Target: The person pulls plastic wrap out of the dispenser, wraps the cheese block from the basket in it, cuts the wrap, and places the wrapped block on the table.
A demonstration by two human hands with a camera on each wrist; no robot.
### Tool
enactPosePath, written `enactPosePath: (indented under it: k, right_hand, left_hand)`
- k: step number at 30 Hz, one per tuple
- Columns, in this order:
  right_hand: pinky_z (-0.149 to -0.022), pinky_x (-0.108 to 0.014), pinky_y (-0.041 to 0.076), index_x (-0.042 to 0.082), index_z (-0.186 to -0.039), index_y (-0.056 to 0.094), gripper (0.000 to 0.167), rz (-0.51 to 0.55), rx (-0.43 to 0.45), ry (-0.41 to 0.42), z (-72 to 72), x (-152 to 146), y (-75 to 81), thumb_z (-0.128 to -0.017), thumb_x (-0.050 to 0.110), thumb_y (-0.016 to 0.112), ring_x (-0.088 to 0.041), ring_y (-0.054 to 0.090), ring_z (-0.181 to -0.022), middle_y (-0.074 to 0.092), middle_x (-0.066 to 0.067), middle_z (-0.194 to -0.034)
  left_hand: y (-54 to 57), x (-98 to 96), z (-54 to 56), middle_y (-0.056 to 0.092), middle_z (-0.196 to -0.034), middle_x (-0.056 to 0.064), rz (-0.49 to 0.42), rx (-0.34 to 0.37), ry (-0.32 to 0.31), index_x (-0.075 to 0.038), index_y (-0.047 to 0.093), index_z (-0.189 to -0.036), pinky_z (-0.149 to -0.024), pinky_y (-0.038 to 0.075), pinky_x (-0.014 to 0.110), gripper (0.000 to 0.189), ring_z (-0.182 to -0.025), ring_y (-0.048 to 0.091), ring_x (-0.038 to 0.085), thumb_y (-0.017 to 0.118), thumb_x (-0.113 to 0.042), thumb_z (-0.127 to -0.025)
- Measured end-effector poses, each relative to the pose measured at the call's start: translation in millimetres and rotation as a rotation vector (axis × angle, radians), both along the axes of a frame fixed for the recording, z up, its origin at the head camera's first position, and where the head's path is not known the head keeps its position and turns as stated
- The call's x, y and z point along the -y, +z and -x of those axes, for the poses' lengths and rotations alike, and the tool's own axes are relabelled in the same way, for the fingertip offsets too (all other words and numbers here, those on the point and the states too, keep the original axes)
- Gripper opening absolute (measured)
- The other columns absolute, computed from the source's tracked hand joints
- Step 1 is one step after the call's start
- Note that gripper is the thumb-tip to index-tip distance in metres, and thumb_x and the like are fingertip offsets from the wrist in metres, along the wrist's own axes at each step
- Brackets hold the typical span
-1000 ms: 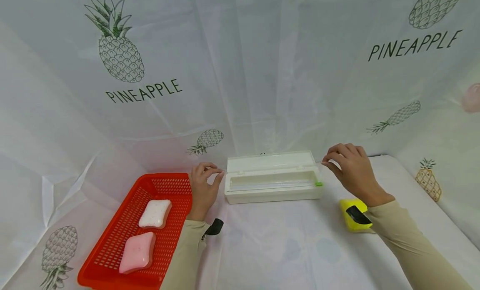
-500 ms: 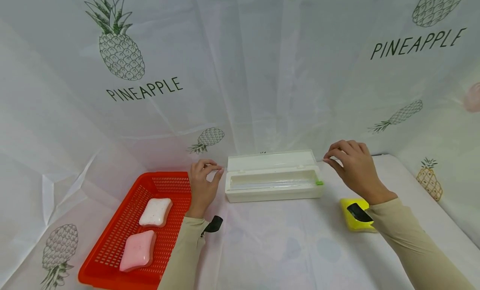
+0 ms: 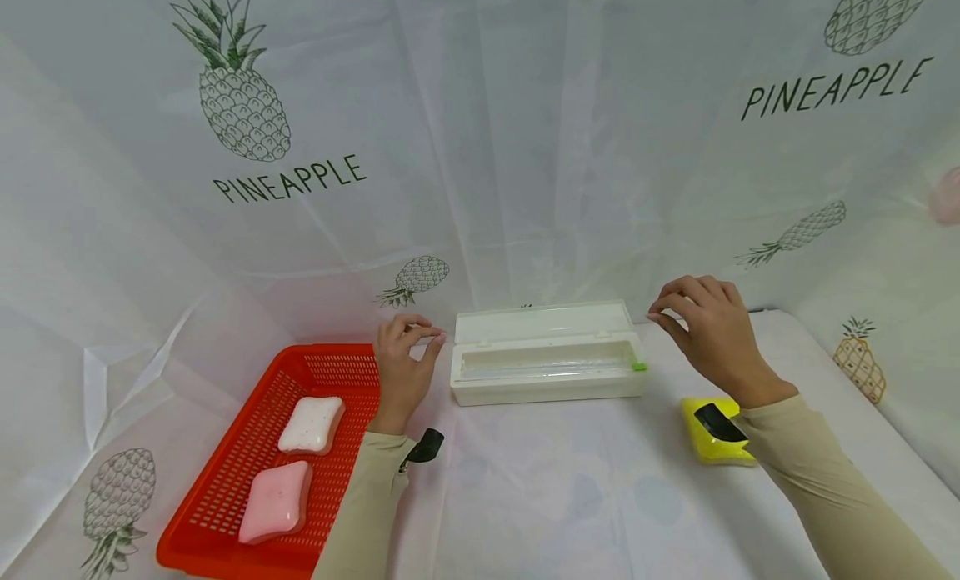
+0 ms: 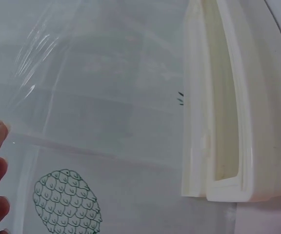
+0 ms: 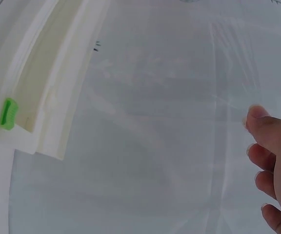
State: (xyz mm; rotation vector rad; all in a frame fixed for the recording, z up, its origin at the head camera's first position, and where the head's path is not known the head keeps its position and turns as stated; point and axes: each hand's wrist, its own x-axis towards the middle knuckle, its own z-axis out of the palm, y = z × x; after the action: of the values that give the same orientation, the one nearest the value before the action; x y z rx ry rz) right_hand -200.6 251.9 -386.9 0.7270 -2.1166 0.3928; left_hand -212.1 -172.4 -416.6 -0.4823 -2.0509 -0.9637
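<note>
A white cling film dispenser (image 3: 547, 392) lies on the table with its lid (image 3: 540, 323) raised at the back. A green slider (image 3: 639, 367) sits at its right front end, and a clear roll (image 3: 547, 368) shows inside. Clear cling film, faint in the head view, shows as shiny creases in the left wrist view (image 4: 35, 58) and the right wrist view. My left hand (image 3: 402, 372) pinches the film's left edge between thumb and fingers, just beyond the dispenser's left end. Past the other end, my right hand (image 3: 705, 334) pinches its right edge.
At left a red perforated basket (image 3: 225, 447) holds a white pillow-shaped block (image 3: 310, 425) and a pink one (image 3: 274, 502). Beneath my right wrist lies a yellow block (image 3: 716, 448), partly covered. Pineapple-printed white sheeting (image 3: 517, 147) stands close behind the dispenser.
Both hands have risen slightly and drawn a little farther apart, still pinching the cling film. The dispenser, basket and blocks stay in place.
</note>
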Motion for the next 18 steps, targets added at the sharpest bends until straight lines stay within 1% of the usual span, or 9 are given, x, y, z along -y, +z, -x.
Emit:
enactPosePath:
  k: [9,11,14,15,16,18]
  right_hand:
    - [-0.08,-0.055,0.037,0.002,-0.088,0.072,0.068,0.002,-0.011,-0.001,-1.2,0,8.1,-0.11,0.055,0.035,-0.039,0.056,-0.091,0.064,-0.015,-0.099]
    - [-0.081,-0.056,0.037,0.001,-0.089,0.072,0.062,0.001,-0.005,-0.001,-1.7,0,9.7,-0.109,0.05,0.04,-0.04,0.056,-0.092,0.064,-0.015,-0.099]
    - [-0.081,-0.057,0.038,0.001,-0.091,0.072,0.035,0.001,0.0,0.004,-2.7,-1,11.6,-0.104,0.032,0.064,-0.041,0.056,-0.093,0.064,-0.016,-0.1]
    - [-0.082,-0.057,0.038,0.001,-0.091,0.072,0.029,0.002,0.004,0.005,-2.9,-1,12.2,-0.102,0.028,0.067,-0.041,0.056,-0.094,0.064,-0.016,-0.101]
    - [-0.082,-0.057,0.038,0.001,-0.092,0.072,0.028,0.003,0.004,0.005,-3.0,-2,12.7,-0.101,0.027,0.068,-0.041,0.056,-0.094,0.064,-0.016,-0.101]
    - [-0.082,-0.057,0.038,0.001,-0.091,0.072,0.033,0.004,0.001,0.002,-2.9,-2,13.8,-0.103,0.03,0.065,-0.041,0.056,-0.094,0.065,-0.016,-0.101]
  left_hand:
    - [3.5,1.9,2.0,0.068,-0.102,0.015,0.006,-0.036,-0.017,-0.001,0.081,-0.089,-0.092,0.032,0.056,0.004,-0.092,0.049,0.034,0.083,0.0,-0.087]
    - [5.2,1.7,1.9,0.068,-0.102,0.015,0.005,-0.042,-0.021,-0.001,0.081,-0.09,-0.092,0.032,0.056,0.004,-0.092,0.049,0.035,0.083,0.001,-0.087]
    - [7.8,1.4,1.6,0.068,-0.102,0.015,0.007,-0.051,-0.025,-0.001,0.081,-0.09,-0.091,0.032,0.055,0.004,-0.092,0.049,0.034,0.083,0.001,-0.087]
    - [8.6,1.4,1.6,0.068,-0.102,0.015,0.007,-0.054,-0.027,-0.001,0.081,-0.09,-0.09,0.031,0.055,0.004,-0.092,0.049,0.034,0.083,0.001,-0.087]
    - [9.3,1.3,1.7,0.068,-0.102,0.015,0.008,-0.056,-0.026,-0.001,0.081,-0.09,-0.091,0.031,0.055,0.004,-0.092,0.049,0.034,0.083,0.001,-0.087]
    - [10.7,1.2,1.9,0.068,-0.102,0.015,0.008,-0.06,-0.022,-0.001,0.081,-0.089,-0.091,0.031,0.055,0.005,-0.092,0.049,0.034,0.084,0.001,-0.086]
